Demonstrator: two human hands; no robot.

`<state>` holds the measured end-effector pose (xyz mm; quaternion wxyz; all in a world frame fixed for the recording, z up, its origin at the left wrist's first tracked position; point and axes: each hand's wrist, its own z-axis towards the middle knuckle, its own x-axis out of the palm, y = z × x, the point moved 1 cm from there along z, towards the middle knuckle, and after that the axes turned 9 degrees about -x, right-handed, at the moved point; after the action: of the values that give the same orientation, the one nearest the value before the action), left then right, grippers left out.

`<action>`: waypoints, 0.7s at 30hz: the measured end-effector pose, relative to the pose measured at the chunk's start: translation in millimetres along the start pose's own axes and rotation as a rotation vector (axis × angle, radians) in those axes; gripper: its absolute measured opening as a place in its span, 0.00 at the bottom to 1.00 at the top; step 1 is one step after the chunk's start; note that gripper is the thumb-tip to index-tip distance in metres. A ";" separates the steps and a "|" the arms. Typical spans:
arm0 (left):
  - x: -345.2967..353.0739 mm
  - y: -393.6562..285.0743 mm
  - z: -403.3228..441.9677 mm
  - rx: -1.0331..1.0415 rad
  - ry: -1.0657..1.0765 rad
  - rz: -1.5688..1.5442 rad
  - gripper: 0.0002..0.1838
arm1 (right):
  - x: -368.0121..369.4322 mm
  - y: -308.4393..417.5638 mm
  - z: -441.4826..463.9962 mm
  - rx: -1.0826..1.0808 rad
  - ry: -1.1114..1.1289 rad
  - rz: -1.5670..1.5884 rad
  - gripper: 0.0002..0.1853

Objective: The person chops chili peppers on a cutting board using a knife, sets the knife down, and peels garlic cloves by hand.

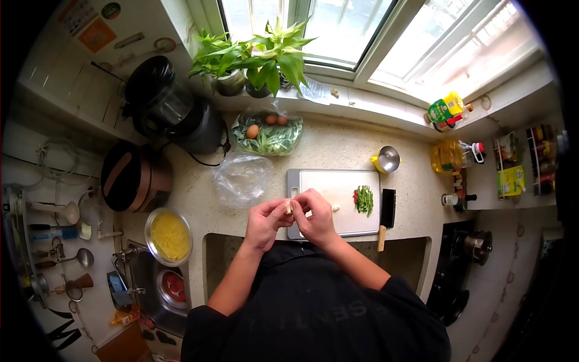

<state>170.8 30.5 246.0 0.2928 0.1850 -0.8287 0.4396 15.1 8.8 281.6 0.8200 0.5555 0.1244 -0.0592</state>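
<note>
My left hand [264, 224] and my right hand [315, 218] meet over the left part of a white cutting board [329, 181] with a grey edge. Between their fingertips they pinch a small pale garlic clove [289, 207]. Another whitish clove [335, 207] lies on the board just right of my right hand. Chopped green pieces [364, 200] with some red bits sit in a pile on the board's right side. A cleaver [388, 211] with a dark blade and wooden handle rests along the board's right edge.
Left of the board lie a clear plastic bag [242, 180] and a bag of greens with eggs [268, 134]. A bowl of yellow shreds [170, 236] stands by the sink [148, 283]. A yellow cup [386, 159] and an oil bottle [449, 157] are to the right.
</note>
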 end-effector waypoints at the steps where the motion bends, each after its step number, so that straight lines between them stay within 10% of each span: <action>1: -6.6 2.3 -0.3 -0.037 0.035 -0.052 0.15 | 3.6 1.7 0.1 0.013 -0.014 0.016 0.05; 21: -12.9 -6.9 -14.1 0.004 -0.125 0.104 0.14 | 18.4 -16.5 -14.7 0.149 0.030 0.134 0.08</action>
<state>189.0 39.3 248.1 0.2167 0.1693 -0.8530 0.4435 26.8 16.9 256.6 0.7765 0.6230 0.0944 -0.0052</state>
